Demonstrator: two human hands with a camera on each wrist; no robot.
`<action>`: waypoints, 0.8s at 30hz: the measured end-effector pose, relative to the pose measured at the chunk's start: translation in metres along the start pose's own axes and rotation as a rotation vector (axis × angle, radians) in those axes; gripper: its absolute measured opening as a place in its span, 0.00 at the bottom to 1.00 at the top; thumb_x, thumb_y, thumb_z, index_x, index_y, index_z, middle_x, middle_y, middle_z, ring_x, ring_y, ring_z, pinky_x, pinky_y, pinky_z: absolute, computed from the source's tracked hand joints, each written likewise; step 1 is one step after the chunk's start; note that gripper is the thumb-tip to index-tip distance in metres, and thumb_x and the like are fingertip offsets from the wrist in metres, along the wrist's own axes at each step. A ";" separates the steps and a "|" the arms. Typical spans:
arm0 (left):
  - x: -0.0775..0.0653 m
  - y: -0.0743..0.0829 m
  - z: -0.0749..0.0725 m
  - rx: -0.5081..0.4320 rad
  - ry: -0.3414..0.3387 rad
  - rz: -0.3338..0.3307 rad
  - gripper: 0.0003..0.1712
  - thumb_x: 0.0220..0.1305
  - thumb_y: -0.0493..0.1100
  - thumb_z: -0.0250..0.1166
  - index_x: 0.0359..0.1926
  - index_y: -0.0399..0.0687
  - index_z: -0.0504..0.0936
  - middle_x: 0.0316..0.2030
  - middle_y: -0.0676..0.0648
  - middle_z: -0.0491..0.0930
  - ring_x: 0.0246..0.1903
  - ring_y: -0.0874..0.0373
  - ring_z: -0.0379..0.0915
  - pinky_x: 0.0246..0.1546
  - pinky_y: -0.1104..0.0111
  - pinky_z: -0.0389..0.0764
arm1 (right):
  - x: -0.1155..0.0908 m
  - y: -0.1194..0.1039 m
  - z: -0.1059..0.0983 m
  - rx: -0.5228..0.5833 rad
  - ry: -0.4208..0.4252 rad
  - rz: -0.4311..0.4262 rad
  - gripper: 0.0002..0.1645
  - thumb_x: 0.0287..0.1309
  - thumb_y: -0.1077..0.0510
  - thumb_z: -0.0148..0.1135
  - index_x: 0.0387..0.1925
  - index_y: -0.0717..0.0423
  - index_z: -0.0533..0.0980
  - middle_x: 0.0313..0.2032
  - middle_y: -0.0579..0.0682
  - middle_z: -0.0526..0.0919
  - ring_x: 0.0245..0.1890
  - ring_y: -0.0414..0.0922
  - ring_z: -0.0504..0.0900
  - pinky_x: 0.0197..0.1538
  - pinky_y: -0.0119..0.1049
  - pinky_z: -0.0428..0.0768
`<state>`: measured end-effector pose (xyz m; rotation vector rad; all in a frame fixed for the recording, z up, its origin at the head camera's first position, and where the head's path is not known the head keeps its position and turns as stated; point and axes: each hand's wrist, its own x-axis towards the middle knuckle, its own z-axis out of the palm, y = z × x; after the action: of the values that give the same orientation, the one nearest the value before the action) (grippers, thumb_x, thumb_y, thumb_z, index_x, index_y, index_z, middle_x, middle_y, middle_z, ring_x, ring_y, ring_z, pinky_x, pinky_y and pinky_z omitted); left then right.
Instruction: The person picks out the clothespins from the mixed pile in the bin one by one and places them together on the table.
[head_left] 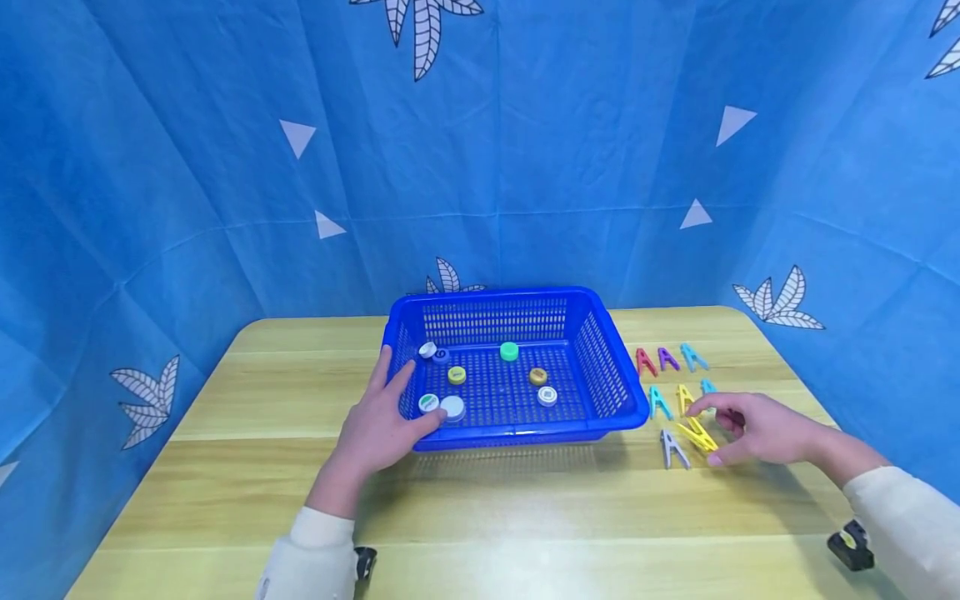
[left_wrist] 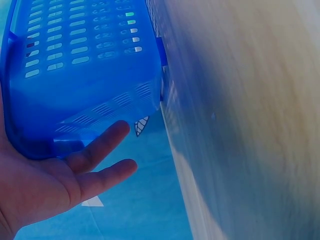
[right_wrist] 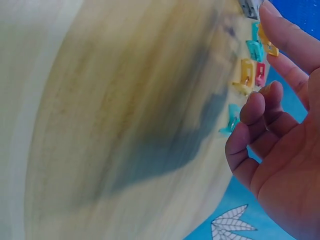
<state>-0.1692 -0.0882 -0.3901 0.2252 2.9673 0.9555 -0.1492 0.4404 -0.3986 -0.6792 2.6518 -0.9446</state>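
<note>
A blue plastic basket (head_left: 517, 432) stands on the table with several bottle caps on its floor, among them a green cap (head_left: 509, 351) and a yellow cap (head_left: 457, 375). My left hand (head_left: 382, 425) rests at its front left corner, fingers straight and spread, thumb over the front rim. In the left wrist view, those fingers (left_wrist: 102, 145) extend past the basket's side. To the right, my right hand (head_left: 765, 429) pinches a yellow clothespin (head_left: 699, 435) between thumb and index finger; the other fingers curl inward. A grey clothespin (head_left: 673, 450) lies just left of it.
Several more clothespins lie right of the basket: red (head_left: 646, 362), purple (head_left: 667, 358), blue (head_left: 693, 357), teal (head_left: 660, 402) and another yellow one (head_left: 684, 398). A blue patterned cloth (head_left: 495, 167) hangs behind the wooden table (head_left: 525, 517).
</note>
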 end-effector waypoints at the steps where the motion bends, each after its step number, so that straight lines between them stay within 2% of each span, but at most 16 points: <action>1: 0.000 0.000 0.000 0.001 -0.002 -0.002 0.55 0.59 0.66 0.66 0.78 0.47 0.55 0.79 0.46 0.32 0.72 0.31 0.47 0.59 0.31 0.61 | -0.001 0.002 0.001 0.005 -0.001 0.002 0.34 0.47 0.54 0.80 0.55 0.57 0.76 0.23 0.48 0.69 0.23 0.37 0.66 0.26 0.34 0.67; 7: 0.000 0.002 -0.001 0.006 -0.016 -0.013 0.55 0.59 0.66 0.65 0.79 0.46 0.54 0.79 0.46 0.31 0.72 0.31 0.46 0.59 0.31 0.60 | -0.003 0.013 0.003 0.002 -0.020 0.034 0.34 0.47 0.53 0.80 0.56 0.55 0.76 0.24 0.47 0.69 0.24 0.38 0.67 0.26 0.34 0.67; 12: 0.001 0.003 -0.002 0.012 -0.018 -0.017 0.56 0.59 0.69 0.64 0.79 0.47 0.54 0.79 0.47 0.31 0.72 0.32 0.45 0.59 0.32 0.60 | -0.004 0.016 0.005 0.002 -0.022 0.011 0.33 0.48 0.53 0.79 0.55 0.56 0.76 0.25 0.48 0.69 0.25 0.39 0.67 0.27 0.34 0.67; 16: 0.001 0.002 -0.001 0.014 -0.012 -0.011 0.56 0.59 0.68 0.64 0.78 0.46 0.54 0.79 0.46 0.31 0.72 0.31 0.46 0.59 0.32 0.61 | -0.005 0.021 0.006 0.001 -0.020 0.026 0.33 0.49 0.55 0.79 0.56 0.57 0.76 0.26 0.49 0.68 0.25 0.40 0.67 0.27 0.34 0.67; 24: -0.001 0.003 0.001 0.018 -0.010 -0.011 0.54 0.61 0.66 0.65 0.78 0.45 0.55 0.79 0.45 0.31 0.72 0.31 0.46 0.60 0.32 0.60 | -0.010 0.023 0.011 -0.007 0.030 0.012 0.32 0.51 0.56 0.78 0.57 0.59 0.76 0.26 0.48 0.68 0.25 0.40 0.67 0.27 0.34 0.66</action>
<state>-0.1681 -0.0858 -0.3889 0.2124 2.9657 0.9245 -0.1440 0.4551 -0.4210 -0.6550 2.6837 -0.9502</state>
